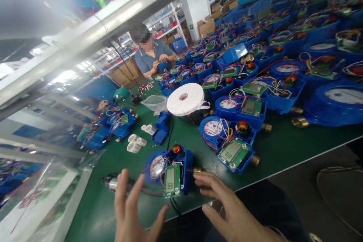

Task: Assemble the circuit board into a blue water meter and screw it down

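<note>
In front of me on the green bench lies a blue water meter with its housing open. Its green circuit board with a small display rests over the near side, joined by thin wires. My left hand is raised at the near left of the meter, fingers spread and holding nothing. On the other side, my right hand is open too, its fingertips close to the brass threaded end; I cannot tell whether they touch it. A silver and black cylindrical tool lies behind my left hand, partly hidden.
Another open meter sits to the right, before rows of similar meters. A white tape roll, white plastic tubes and blue plastic parts lie farther back. A co-worker handles something across the bench. A metal shelf beam crosses upper left.
</note>
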Available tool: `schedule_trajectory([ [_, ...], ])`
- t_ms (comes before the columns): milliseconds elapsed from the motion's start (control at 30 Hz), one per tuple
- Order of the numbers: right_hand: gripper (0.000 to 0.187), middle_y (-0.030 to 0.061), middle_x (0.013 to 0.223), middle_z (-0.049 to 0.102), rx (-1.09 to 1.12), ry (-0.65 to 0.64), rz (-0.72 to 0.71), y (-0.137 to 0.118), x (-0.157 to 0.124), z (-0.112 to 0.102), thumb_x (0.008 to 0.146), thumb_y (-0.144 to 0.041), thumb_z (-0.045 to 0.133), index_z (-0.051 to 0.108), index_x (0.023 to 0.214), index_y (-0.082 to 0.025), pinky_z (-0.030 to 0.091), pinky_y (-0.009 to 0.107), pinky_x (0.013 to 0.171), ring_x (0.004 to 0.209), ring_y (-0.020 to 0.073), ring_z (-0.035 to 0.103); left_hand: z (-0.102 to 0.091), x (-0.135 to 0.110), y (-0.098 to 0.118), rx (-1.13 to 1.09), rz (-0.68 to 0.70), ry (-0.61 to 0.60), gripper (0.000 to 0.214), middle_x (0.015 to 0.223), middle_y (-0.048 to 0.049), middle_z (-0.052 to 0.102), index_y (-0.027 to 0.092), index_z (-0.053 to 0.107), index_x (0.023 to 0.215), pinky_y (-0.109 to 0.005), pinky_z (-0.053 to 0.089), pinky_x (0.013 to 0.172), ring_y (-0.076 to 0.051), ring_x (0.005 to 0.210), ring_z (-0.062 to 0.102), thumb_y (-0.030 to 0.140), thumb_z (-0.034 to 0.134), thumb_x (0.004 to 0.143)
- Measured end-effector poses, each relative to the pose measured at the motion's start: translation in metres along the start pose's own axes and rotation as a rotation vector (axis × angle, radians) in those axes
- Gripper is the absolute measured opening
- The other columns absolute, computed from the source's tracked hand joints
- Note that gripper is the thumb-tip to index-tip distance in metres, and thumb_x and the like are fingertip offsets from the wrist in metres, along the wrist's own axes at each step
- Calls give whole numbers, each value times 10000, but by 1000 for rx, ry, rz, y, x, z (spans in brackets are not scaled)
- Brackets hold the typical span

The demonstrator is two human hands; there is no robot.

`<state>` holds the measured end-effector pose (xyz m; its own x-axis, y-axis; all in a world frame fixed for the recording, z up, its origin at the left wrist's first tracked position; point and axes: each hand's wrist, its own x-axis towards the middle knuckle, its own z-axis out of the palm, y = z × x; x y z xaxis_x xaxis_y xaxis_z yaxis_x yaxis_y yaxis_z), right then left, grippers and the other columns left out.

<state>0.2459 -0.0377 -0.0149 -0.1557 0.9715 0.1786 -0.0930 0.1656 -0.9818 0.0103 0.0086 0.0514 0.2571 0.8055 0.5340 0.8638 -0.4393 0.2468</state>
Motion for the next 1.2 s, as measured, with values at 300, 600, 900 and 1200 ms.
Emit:
schedule_trajectory([
  [300, 361, 55, 1343, 501, -249, 127, -161, -7, 13, 12, 959, -218, 470, 465, 1308, -309, 428, 385, 1056, 1264, 221, 475, 15, 9, 14, -441, -490, 317, 138, 833, 6, 639, 244, 682, 863, -285, 450, 770, -169, 802, 582, 374, 681, 818],
  [600, 342, 4, 1214, 592, -480, 210, -302, -21, 62, 31, 951, -259, 537, 498, 1278, -347, 363, 409, 970, 1159, 244, 487, 20, 21, -2, -988, -775, 237, 311, 747, 25, 599, 177, 647, 782, -192, 412, 711, -116, 754, 498, 466, 753, 736],
  [900, 309, -12, 1209, 581, -559, 280, -297, -12, 71, 35, 953, -321, 540, 528, 1254, -389, 350, 422, 982, 1167, 248, 480, 15, 30, -13, -932, -661, 51, 254, 803, 8, 651, 180, 678, 831, -234, 419, 739, -146, 794, 537, 434, 678, 811],
  [1200, 440, 39, 1437, 453, -335, 256, -69, 17, 83, 28, 963, -412, 465, 414, 1385, -298, 326, 427, 1131, 1346, 240, 395, -2, 64, -12, -646, -420, -97, 251, 824, -15, 621, 192, 704, 909, -269, 426, 716, -163, 793, 561, 382, 543, 885],
])
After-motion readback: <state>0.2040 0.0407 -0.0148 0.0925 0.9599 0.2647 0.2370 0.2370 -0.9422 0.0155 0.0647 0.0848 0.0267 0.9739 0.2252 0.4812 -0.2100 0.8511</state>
